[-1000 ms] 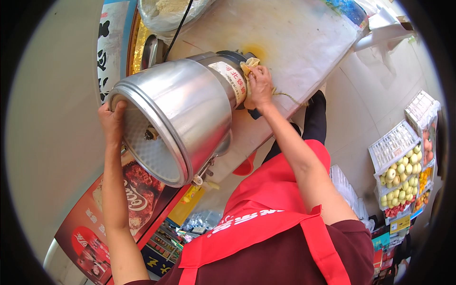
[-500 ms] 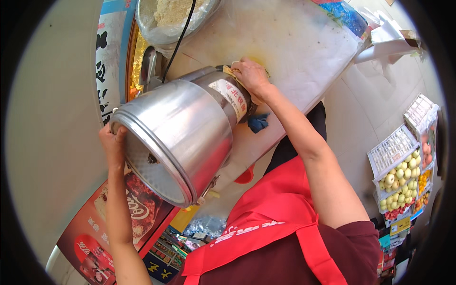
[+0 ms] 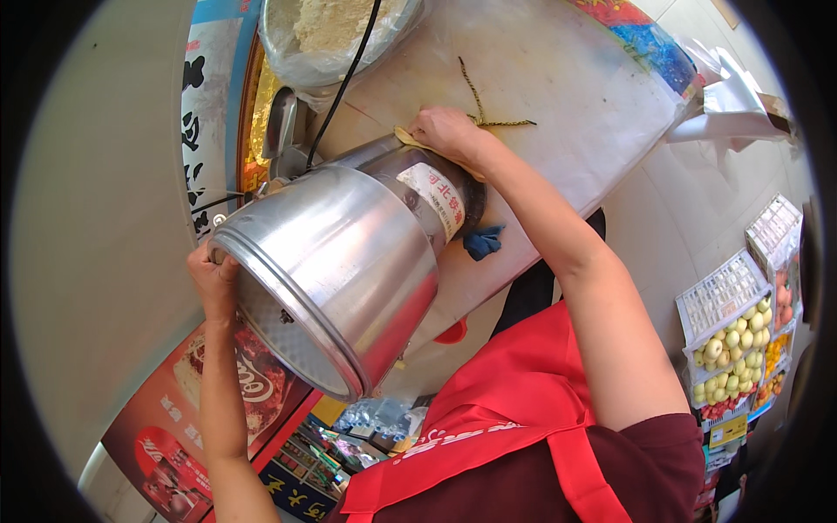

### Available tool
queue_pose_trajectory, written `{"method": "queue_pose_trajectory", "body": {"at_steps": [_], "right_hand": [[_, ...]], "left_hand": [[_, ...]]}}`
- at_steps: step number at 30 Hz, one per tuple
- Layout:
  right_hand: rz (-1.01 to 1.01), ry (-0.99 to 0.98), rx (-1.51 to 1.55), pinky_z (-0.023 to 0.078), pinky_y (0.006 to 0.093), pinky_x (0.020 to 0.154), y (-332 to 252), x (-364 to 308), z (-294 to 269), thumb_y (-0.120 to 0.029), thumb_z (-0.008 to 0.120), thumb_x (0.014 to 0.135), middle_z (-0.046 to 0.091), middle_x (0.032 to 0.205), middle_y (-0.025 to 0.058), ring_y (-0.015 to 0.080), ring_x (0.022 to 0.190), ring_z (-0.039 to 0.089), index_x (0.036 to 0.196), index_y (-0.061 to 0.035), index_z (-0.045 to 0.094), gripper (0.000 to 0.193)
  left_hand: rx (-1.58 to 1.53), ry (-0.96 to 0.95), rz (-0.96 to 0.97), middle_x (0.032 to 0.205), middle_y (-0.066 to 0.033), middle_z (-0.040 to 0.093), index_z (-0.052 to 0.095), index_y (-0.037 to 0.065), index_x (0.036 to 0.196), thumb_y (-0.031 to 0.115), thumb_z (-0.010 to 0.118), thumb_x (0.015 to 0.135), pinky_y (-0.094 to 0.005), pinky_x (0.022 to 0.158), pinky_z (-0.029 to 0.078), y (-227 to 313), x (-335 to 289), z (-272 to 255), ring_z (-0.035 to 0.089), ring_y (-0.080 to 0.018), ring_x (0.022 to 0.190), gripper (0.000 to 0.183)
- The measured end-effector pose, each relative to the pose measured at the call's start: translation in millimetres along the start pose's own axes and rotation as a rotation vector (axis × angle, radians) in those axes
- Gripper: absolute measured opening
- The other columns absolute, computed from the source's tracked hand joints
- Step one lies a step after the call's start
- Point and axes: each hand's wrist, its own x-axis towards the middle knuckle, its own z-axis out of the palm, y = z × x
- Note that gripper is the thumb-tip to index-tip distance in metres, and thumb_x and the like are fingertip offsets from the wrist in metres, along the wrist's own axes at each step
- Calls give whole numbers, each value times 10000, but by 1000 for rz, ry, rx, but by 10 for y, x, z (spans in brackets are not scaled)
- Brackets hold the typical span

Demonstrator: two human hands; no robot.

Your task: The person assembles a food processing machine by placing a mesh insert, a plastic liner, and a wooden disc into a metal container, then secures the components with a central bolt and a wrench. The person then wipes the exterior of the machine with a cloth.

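Note:
A large silver metal drum (image 3: 336, 253) lies tilted, joined to a narrower dark cylindrical base (image 3: 384, 170) with a white label. My left hand (image 3: 216, 277) is closed around the drum's wide rim, thumb over the edge. The drum's round end face (image 3: 283, 336) looks pale and dimpled. My right hand (image 3: 445, 135) presses a yellow cloth (image 3: 414, 139) against the far side of the base; its fingers are partly hidden. A crumpled blue cloth (image 3: 482, 242) lies on the table beside the base. Beyond my right hand rests a thin yellow-and-black cord (image 3: 506, 123).
The white-covered table (image 3: 575, 113) carries a plastic-lined bowl (image 3: 336, 65) of pale crumbly material at the far left. A black cable (image 3: 347, 83) hangs across it. At left stands a red cabinet (image 3: 166, 418). Fruit crates (image 3: 724, 296) sit on the floor at right.
My right hand with the yellow cloth has moved left along the base. More of the yellow-and-black cord now shows. My left hand stays on the rim.

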Motion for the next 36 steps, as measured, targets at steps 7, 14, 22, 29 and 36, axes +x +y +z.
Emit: {"method": "queue_pose_trajectory", "body": {"at_steps": [7,14,22,29,36], "right_hand": [[-510,307,479,483,398,902,-898,-166,-556,-225,559,933,628,1031,148,330,997,617,1148,-69,709,305],[-189,12,-9,516,452,776,-612,-251,-520,-218,542,943,658,1034,125,366,887,649,1044,-119,720,227],[-526,84,449,483,417,911,-596,-66,-68,-308,508,999,620,1132,143,343,1073,607,1299,-175,642,354],[95,140,56,497,456,877,-26,-598,218,-285,490,1004,616,1068,168,364,1007,615,1263,-159,643,326],[552,697,171,501,482,868,-541,-1670,1150,-169,555,960,517,1164,172,369,1054,577,1365,-77,536,416]], "left_hand": [[-22,-6,-22,750,17,584,633,-11,816,699,750,746,-264,648,432,13,-54,-4,511,-79,718,724],[-81,-12,-9,780,7,621,678,-27,880,682,772,733,-263,686,455,55,-10,19,547,-81,754,730],[-30,-11,15,732,25,560,623,-14,815,668,752,773,-261,633,419,31,-33,11,491,-77,706,695],[-29,-19,55,695,40,528,604,6,779,671,744,782,-260,609,402,-32,7,7,463,-73,682,680],[-71,8,82,700,41,547,616,7,777,682,737,782,-270,610,418,24,4,50,480,-73,685,687]]}}
